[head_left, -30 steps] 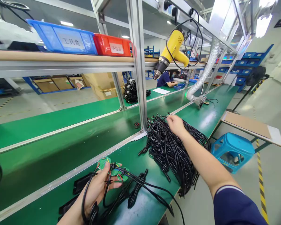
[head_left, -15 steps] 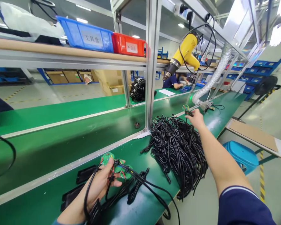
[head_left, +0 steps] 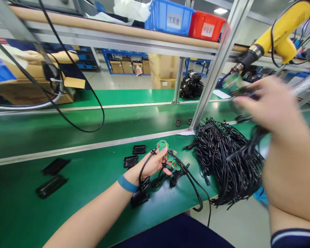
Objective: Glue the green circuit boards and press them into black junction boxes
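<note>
My left hand (head_left: 156, 161) is closed around several round green circuit boards (head_left: 175, 162) with coloured wires, and their black cables (head_left: 195, 182) trail over the bench edge. My right hand (head_left: 271, 100), smeared by motion, is raised and holds a green circuit board (head_left: 232, 84) whose black cable (head_left: 257, 136) hangs down. Beneath it lies a big heap of black cables (head_left: 224, 162) with green boards at its top end. Small black plastic cases (head_left: 138, 149) lie beside my left wrist, and more black case parts (head_left: 51, 186) lie farther left.
A yellow heat gun (head_left: 279, 38) hangs above my right hand, nozzle down. A metal post (head_left: 212, 72) stands behind the heap. On the shelf are a blue bin (head_left: 167, 19) and a red bin (head_left: 206, 27). Another person's arm (head_left: 57, 57) shows at upper left, near a loose hanging cable (head_left: 93, 94).
The view has swung left. My right hand has come up and back from the heap's far end with the board and cable. My left hand still holds its boards.
</note>
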Tool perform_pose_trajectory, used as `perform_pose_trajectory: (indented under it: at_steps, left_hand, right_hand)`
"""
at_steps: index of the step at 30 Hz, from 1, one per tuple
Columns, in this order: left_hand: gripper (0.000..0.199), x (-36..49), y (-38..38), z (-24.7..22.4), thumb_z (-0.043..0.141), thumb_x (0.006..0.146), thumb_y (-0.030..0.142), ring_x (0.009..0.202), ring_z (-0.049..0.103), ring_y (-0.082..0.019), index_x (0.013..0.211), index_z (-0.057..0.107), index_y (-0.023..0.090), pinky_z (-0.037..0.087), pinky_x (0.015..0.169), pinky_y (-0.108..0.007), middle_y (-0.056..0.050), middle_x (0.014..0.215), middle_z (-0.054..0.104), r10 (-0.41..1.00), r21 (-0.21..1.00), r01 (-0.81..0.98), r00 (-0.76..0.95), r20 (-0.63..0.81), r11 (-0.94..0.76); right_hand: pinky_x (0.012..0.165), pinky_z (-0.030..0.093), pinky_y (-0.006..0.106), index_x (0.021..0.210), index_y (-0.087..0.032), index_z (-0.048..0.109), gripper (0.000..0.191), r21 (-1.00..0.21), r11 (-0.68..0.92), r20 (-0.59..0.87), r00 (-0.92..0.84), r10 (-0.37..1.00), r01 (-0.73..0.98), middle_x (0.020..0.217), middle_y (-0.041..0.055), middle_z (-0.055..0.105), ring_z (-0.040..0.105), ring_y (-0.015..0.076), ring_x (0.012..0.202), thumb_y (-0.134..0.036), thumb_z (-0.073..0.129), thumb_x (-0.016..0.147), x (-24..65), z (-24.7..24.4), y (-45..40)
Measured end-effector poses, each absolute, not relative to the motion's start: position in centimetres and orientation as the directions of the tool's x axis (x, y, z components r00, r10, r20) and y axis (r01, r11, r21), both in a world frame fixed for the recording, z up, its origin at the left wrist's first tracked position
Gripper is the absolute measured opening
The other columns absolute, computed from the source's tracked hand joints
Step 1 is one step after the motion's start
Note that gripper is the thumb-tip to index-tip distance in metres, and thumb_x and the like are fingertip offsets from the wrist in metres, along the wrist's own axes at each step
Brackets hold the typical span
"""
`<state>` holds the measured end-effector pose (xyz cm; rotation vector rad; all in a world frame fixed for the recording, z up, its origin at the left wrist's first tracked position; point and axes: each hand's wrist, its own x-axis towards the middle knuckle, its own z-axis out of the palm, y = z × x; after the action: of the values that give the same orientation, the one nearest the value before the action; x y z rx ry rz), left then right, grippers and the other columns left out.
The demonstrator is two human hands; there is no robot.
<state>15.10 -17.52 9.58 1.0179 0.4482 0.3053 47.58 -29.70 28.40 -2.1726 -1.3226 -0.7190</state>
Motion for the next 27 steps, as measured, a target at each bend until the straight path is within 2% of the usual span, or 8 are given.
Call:
perform_pose_trajectory:
  at_steps: [3, 6, 9, 14, 16, 19, 22, 27]
  left_hand:
    - [0.048, 14.4, -18.1, 9.3, 0.073, 0.084, 0.052, 0.073, 0.068, -0.018, 0.107, 0.072, 0.01, 0.061, 0.056, -0.027, -0.013, 0.093, 0.073, 0.428, 0.863, -0.039, 0.879, -0.21, 0.504]
    - [0.049, 13.9, -18.3, 9.0, 0.074, 0.082, 0.053, 0.071, 0.068, -0.017, 0.106, 0.072, 0.009, 0.061, 0.055, -0.027, -0.015, 0.095, 0.073, 0.454, 0.87, -0.041, 0.864, -0.216, 0.491]
    - [0.052, 13.8, -18.2, 8.8, 0.076, 0.08, 0.055, 0.072, 0.069, -0.018, 0.106, 0.072, 0.01, 0.06, 0.054, -0.026, -0.017, 0.1, 0.074, 0.482, 0.873, -0.028, 0.842, -0.241, 0.486]
    - [0.051, 14.2, -17.9, 8.6, 0.079, 0.076, 0.055, 0.071, 0.068, -0.018, 0.1, 0.071, 0.011, 0.058, 0.05, -0.024, -0.015, 0.095, 0.075, 0.497, 0.867, -0.038, 0.831, -0.248, 0.496]
    - [0.047, 14.5, -17.6, 8.5, 0.078, 0.077, 0.053, 0.069, 0.067, -0.018, 0.093, 0.071, 0.01, 0.056, 0.047, -0.023, -0.012, 0.087, 0.074, 0.499, 0.887, -0.038, 0.837, -0.224, 0.461]
    - [0.038, 14.7, -16.6, 8.0, 0.077, 0.08, 0.048, 0.066, 0.067, -0.017, 0.085, 0.068, 0.011, 0.056, 0.048, -0.023, -0.007, 0.073, 0.07, 0.455, 0.902, -0.038, 0.872, -0.181, 0.431]
    - [0.031, 14.1, -15.0, 7.1, 0.08, 0.08, 0.039, 0.074, 0.071, -0.02, 0.091, 0.067, 0.013, 0.06, 0.068, -0.032, -0.006, 0.076, 0.071, 0.312, 0.835, -0.035, 0.935, -0.166, 0.549]
    - [0.074, 12.8, -14.7, 7.8, 0.061, 0.08, 0.074, 0.105, 0.068, -0.032, 0.12, 0.062, 0.012, 0.047, 0.101, -0.05, -0.017, 0.104, 0.073, 0.118, 0.801, -0.044, 0.992, -0.033, 0.597]
  right_hand:
    - [0.082, 0.048, 0.038, 0.104, -0.016, 0.068, 0.036, -0.184, -0.317, 0.296, 0.36, 0.885, 0.93, 0.096, 0.0104, 0.07, 0.064, 0.0247, 0.09, -0.038, 0.081, 0.078, 42.9, 21.4, -23.0]
    - [0.087, 0.049, 0.035, 0.097, -0.015, 0.07, 0.025, -0.184, -0.332, 0.006, 0.339, 0.941, 0.925, 0.1, 0.0119, 0.073, 0.065, 0.0255, 0.097, -0.026, 0.081, 0.077, 40.5, 14.6, -19.3]
    - [0.096, 0.046, 0.039, 0.099, -0.012, 0.069, 0.02, -0.205, -0.359, 0.043, 0.374, 0.926, 0.911, 0.112, 0.0182, 0.07, 0.062, 0.029, 0.111, -0.024, 0.074, 0.084, 38.5, 11.3, -20.2]
    - [0.072, 0.054, 0.03, 0.107, -0.015, 0.065, 0.035, -0.817, -0.101, -0.06, 0.091, 0.994, 0.568, 0.085, 0.005, 0.071, 0.067, 0.0171, 0.076, -0.047, 0.056, 0.096, 33.7, 10.0, -27.6]
    - [0.064, 0.054, 0.027, 0.103, -0.016, 0.065, 0.036, -0.922, -0.11, -0.116, 0.007, 0.993, 0.371, 0.08, 0.0016, 0.069, 0.065, 0.0144, 0.066, -0.05, 0.063, 0.091, 32.0, 9.8, -30.1]
    - [0.053, 0.051, 0.024, 0.093, -0.015, 0.063, 0.035, -0.97, -0.164, -0.156, 0.059, 0.986, 0.179, 0.072, 0.0007, 0.067, 0.062, 0.0114, 0.055, -0.05, 0.063, 0.091, 30.7, 9.8, -32.0]
    - [0.053, 0.052, 0.024, 0.091, -0.015, 0.061, 0.034, -0.985, -0.174, -0.172, 0.074, 0.982, 0.011, 0.071, 0.0031, 0.071, 0.065, 0.0124, 0.053, -0.049, 0.063, 0.092, 30.4, 10.4, -32.4]
    - [0.057, 0.056, 0.025, 0.098, -0.013, 0.064, 0.034, -0.98, -0.097, -0.112, 0.074, 0.991, -0.176, 0.077, 0.0069, 0.074, 0.071, 0.015, 0.062, -0.046, 0.063, 0.093, 30.5, 11.2, -32.5]
